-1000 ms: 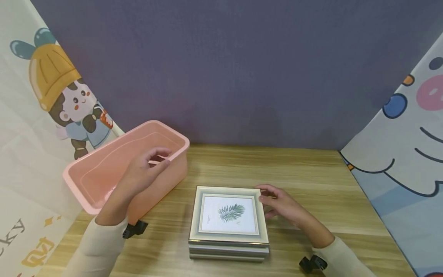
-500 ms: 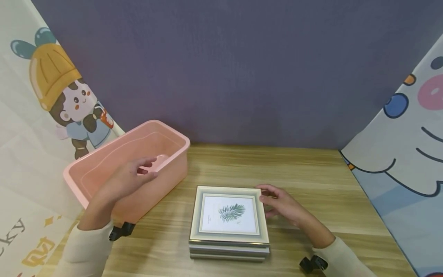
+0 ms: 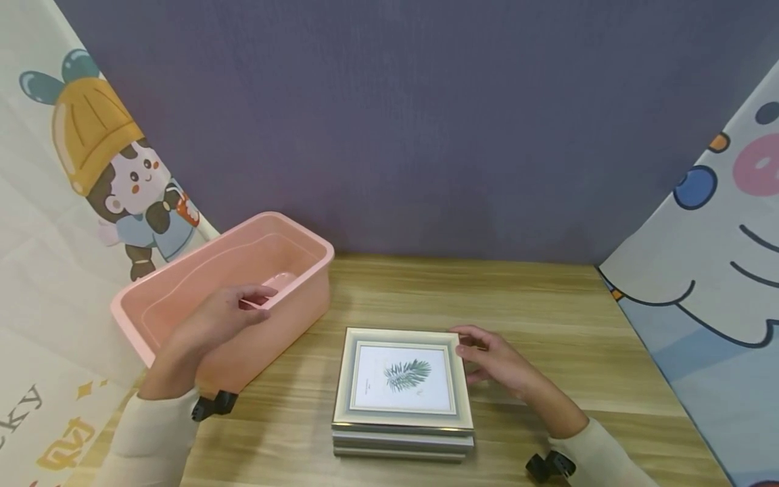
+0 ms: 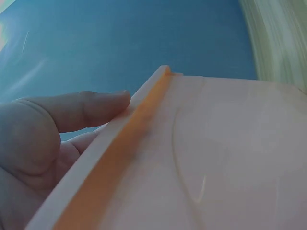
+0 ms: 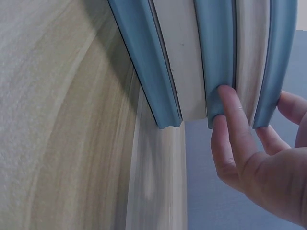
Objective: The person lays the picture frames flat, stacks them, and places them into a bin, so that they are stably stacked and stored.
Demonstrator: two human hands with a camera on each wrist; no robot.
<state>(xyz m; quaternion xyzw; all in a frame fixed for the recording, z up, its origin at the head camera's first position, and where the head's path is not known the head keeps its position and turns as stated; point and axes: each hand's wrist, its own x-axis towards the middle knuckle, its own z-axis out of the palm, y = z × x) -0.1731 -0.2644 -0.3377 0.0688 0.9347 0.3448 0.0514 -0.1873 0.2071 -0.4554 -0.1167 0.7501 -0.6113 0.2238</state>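
A pink plastic bin (image 3: 201, 264) stands at the left of the table. My left hand (image 3: 222, 314) holds its near long rim (image 4: 96, 167), with the thumb outside and the other fingers on the inner side, partly hidden by the rim. To the right lies a stack of picture frames (image 3: 402, 443). The top frame (image 3: 459, 406) shows a green leaf print (image 3: 406, 375). At the stack's far right corner rests my right hand (image 3: 496, 358), its thumb at the top frame's edge. In the right wrist view, its loosely bent fingers (image 5: 235, 115) touch the frames' side.
The table (image 3: 517, 291) has a wood-grain top and meets a dark wall (image 3: 426, 135) at the back. Printed cartoon panels flank it, a character in a yellow hat (image 3: 91, 128) on the left and a white figure (image 3: 718, 270) on the right.
My left hand has moved left and toward me along the bin's rim, and its fingers have closed on it. The right hand, bin and frames have stayed put.
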